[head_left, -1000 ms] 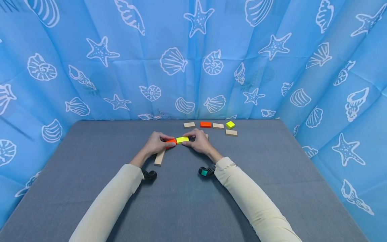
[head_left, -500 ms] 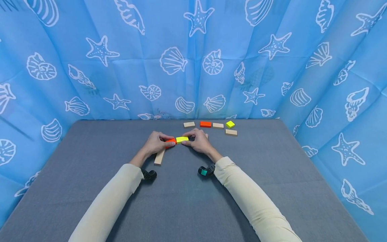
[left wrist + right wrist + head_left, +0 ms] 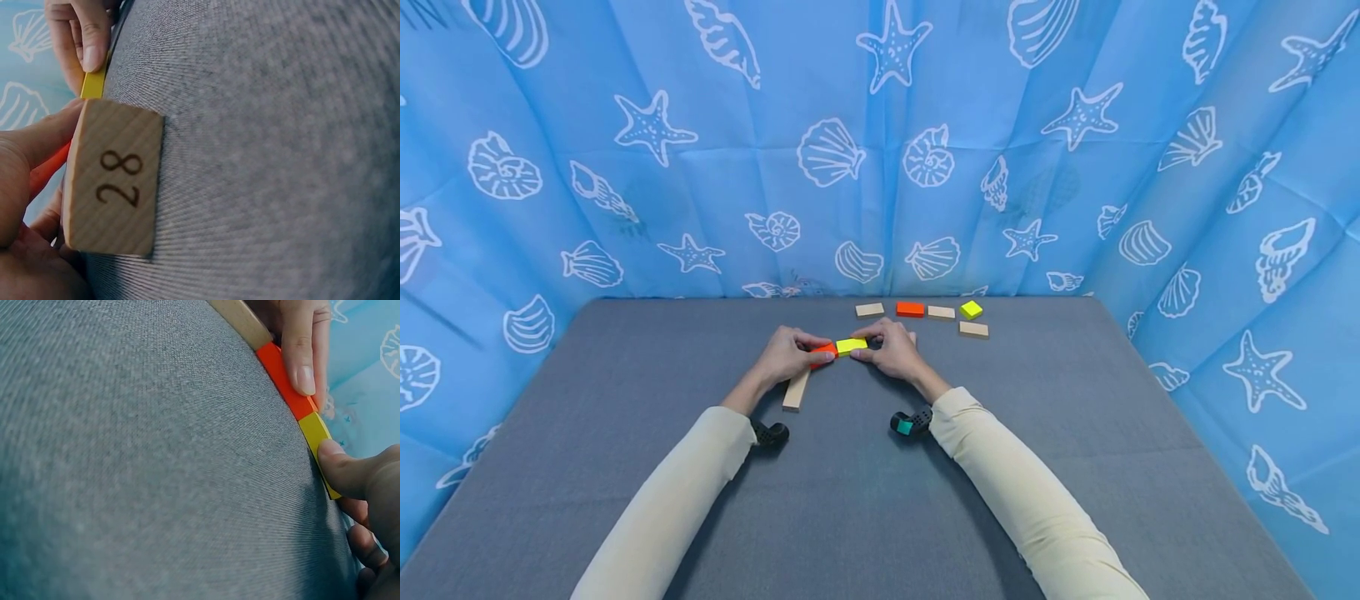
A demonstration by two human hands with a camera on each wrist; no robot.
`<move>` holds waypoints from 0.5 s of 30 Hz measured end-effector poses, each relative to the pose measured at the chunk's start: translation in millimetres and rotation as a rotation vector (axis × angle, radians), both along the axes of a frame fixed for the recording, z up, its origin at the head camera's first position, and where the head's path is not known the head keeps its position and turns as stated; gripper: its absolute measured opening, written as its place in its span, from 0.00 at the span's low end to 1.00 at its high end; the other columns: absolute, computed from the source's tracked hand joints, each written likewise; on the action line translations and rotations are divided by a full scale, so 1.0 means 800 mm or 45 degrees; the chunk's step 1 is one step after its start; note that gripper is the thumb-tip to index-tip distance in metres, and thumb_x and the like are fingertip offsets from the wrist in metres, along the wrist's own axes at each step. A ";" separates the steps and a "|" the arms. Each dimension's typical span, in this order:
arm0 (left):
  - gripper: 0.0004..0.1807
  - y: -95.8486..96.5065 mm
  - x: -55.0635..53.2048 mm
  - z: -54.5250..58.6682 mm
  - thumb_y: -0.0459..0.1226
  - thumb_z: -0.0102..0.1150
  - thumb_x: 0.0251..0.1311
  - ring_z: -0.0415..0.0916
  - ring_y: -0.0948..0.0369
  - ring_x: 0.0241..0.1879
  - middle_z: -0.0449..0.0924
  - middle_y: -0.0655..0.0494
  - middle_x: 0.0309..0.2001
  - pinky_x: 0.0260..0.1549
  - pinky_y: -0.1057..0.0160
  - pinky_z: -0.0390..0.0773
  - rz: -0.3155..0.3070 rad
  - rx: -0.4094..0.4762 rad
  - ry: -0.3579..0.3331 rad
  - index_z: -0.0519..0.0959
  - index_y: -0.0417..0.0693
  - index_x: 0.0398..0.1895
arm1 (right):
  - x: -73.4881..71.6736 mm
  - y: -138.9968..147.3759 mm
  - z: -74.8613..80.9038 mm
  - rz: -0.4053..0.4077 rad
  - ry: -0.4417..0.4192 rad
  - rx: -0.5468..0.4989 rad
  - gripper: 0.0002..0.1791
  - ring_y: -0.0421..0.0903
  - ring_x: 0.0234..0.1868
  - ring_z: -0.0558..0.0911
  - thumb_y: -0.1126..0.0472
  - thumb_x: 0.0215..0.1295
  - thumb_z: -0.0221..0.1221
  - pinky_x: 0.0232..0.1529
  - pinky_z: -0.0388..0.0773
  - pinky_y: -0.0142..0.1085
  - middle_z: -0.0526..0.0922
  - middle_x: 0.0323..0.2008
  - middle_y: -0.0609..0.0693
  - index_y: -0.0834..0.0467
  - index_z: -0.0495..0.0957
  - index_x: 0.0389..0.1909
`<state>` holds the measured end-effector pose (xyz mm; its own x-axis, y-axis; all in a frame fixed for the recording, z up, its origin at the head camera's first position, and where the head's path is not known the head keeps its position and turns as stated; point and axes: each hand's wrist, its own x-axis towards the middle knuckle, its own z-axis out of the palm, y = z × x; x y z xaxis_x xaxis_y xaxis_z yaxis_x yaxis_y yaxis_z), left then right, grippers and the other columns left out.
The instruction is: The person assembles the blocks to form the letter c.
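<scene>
My left hand [image 3: 786, 355] pinches an orange block [image 3: 824, 353] between thumb and fingers. Just right of it, my right hand [image 3: 891, 348] pinches a yellow block [image 3: 852, 346] the same way. The two blocks meet end to end on the table, as the right wrist view shows with the orange block [image 3: 284, 378] against the yellow block [image 3: 315, 434]. A plain wooden block [image 3: 796, 390] runs from the orange block's left end toward the front. Its near end, marked 28, fills much of the left wrist view as a wooden face [image 3: 115, 178].
Along the back edge lie a wooden block [image 3: 870, 310], an orange block [image 3: 911, 309], another wooden block [image 3: 942, 312] and a tilted yellow block [image 3: 972, 309]. One more wooden block [image 3: 973, 329] lies in front of them. A blue shell-patterned curtain [image 3: 880, 167] hangs behind the grey table [image 3: 865, 517].
Almost nothing differs. Both hands keep their pinch on the orange and yellow blocks, and the right wrist shifts a hair to the left.
</scene>
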<state>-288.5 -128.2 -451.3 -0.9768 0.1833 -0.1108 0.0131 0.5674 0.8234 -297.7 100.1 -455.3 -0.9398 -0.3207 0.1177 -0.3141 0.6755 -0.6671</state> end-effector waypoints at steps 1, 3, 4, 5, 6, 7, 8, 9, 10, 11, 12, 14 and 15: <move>0.21 0.000 0.000 0.000 0.45 0.75 0.59 0.71 0.52 0.44 0.80 0.47 0.49 0.42 0.57 0.71 0.001 0.000 0.000 0.87 0.47 0.53 | 0.000 0.000 0.000 -0.001 0.001 0.001 0.19 0.51 0.51 0.75 0.53 0.63 0.71 0.53 0.57 0.53 0.81 0.49 0.51 0.52 0.87 0.54; 0.21 0.000 -0.001 -0.002 0.45 0.75 0.58 0.71 0.52 0.44 0.80 0.47 0.49 0.42 0.56 0.71 0.004 0.000 0.003 0.88 0.48 0.52 | 0.000 -0.001 0.000 -0.006 0.000 0.001 0.19 0.51 0.51 0.75 0.54 0.63 0.71 0.54 0.57 0.53 0.81 0.50 0.51 0.52 0.87 0.54; 0.21 0.000 -0.001 -0.003 0.46 0.75 0.58 0.71 0.52 0.44 0.80 0.47 0.49 0.42 0.56 0.71 0.005 -0.001 0.005 0.88 0.48 0.52 | 0.000 -0.001 0.000 -0.008 -0.004 0.001 0.19 0.51 0.51 0.75 0.54 0.63 0.71 0.54 0.57 0.53 0.81 0.50 0.51 0.52 0.87 0.54; 0.21 0.000 -0.002 -0.003 0.46 0.75 0.58 0.71 0.52 0.44 0.80 0.47 0.49 0.42 0.56 0.71 0.006 -0.002 0.008 0.88 0.48 0.52 | 0.000 -0.001 -0.001 -0.009 -0.006 0.001 0.19 0.51 0.51 0.75 0.54 0.63 0.71 0.54 0.57 0.53 0.81 0.50 0.51 0.52 0.87 0.54; 0.21 -0.001 -0.002 -0.004 0.46 0.75 0.58 0.71 0.52 0.44 0.80 0.47 0.49 0.42 0.56 0.71 0.008 -0.002 0.011 0.88 0.48 0.52 | -0.001 -0.002 -0.001 -0.010 -0.009 0.001 0.19 0.51 0.51 0.75 0.54 0.63 0.71 0.54 0.57 0.53 0.81 0.49 0.51 0.52 0.87 0.54; 0.21 -0.001 -0.002 -0.004 0.46 0.75 0.58 0.71 0.52 0.44 0.80 0.47 0.49 0.42 0.56 0.71 0.007 -0.004 0.014 0.88 0.48 0.52 | -0.001 -0.002 -0.001 -0.012 -0.012 0.001 0.19 0.51 0.51 0.75 0.54 0.63 0.71 0.55 0.56 0.53 0.81 0.49 0.51 0.52 0.87 0.54; 0.21 -0.001 -0.002 -0.004 0.46 0.75 0.58 0.71 0.52 0.44 0.80 0.46 0.49 0.42 0.56 0.71 0.007 -0.004 0.016 0.88 0.48 0.53 | -0.001 -0.002 -0.001 -0.013 -0.015 0.001 0.19 0.51 0.50 0.75 0.54 0.63 0.71 0.55 0.56 0.53 0.80 0.49 0.51 0.52 0.87 0.54; 0.21 0.000 -0.002 -0.004 0.45 0.75 0.58 0.71 0.52 0.44 0.80 0.46 0.49 0.42 0.56 0.71 0.008 -0.001 0.015 0.88 0.48 0.53 | -0.001 -0.002 -0.002 -0.015 -0.016 0.002 0.19 0.50 0.50 0.75 0.54 0.63 0.71 0.55 0.56 0.53 0.80 0.49 0.50 0.52 0.87 0.54; 0.21 -0.001 -0.002 -0.004 0.45 0.75 0.58 0.71 0.52 0.44 0.80 0.46 0.49 0.42 0.56 0.71 0.009 0.001 0.017 0.87 0.48 0.53 | -0.002 -0.003 -0.001 -0.014 -0.015 0.004 0.19 0.50 0.50 0.75 0.54 0.63 0.71 0.55 0.56 0.54 0.80 0.49 0.50 0.52 0.87 0.54; 0.20 0.000 -0.002 -0.003 0.45 0.75 0.59 0.71 0.52 0.44 0.80 0.46 0.49 0.42 0.56 0.71 0.011 0.001 0.016 0.87 0.48 0.53 | -0.002 -0.003 -0.001 -0.014 -0.012 0.007 0.19 0.50 0.50 0.75 0.54 0.63 0.71 0.55 0.56 0.54 0.80 0.49 0.50 0.52 0.87 0.54; 0.20 0.000 -0.002 -0.003 0.45 0.74 0.59 0.71 0.52 0.44 0.80 0.46 0.49 0.42 0.56 0.71 0.013 0.002 0.014 0.87 0.48 0.53 | -0.002 -0.003 -0.001 -0.014 -0.011 0.009 0.19 0.50 0.50 0.75 0.54 0.63 0.71 0.55 0.56 0.54 0.81 0.49 0.50 0.52 0.87 0.54; 0.20 0.000 -0.001 -0.002 0.44 0.74 0.59 0.71 0.52 0.44 0.80 0.46 0.50 0.42 0.56 0.71 0.018 0.003 0.010 0.87 0.48 0.53 | -0.002 -0.003 0.000 -0.015 -0.011 0.013 0.19 0.50 0.50 0.75 0.54 0.63 0.71 0.55 0.56 0.53 0.81 0.49 0.50 0.52 0.87 0.54; 0.20 0.000 -0.001 -0.002 0.44 0.74 0.59 0.71 0.52 0.44 0.80 0.46 0.50 0.42 0.56 0.71 0.022 0.004 0.009 0.87 0.48 0.53 | -0.002 -0.003 0.000 -0.016 -0.011 0.013 0.19 0.50 0.50 0.75 0.54 0.63 0.71 0.54 0.56 0.53 0.81 0.49 0.50 0.52 0.87 0.54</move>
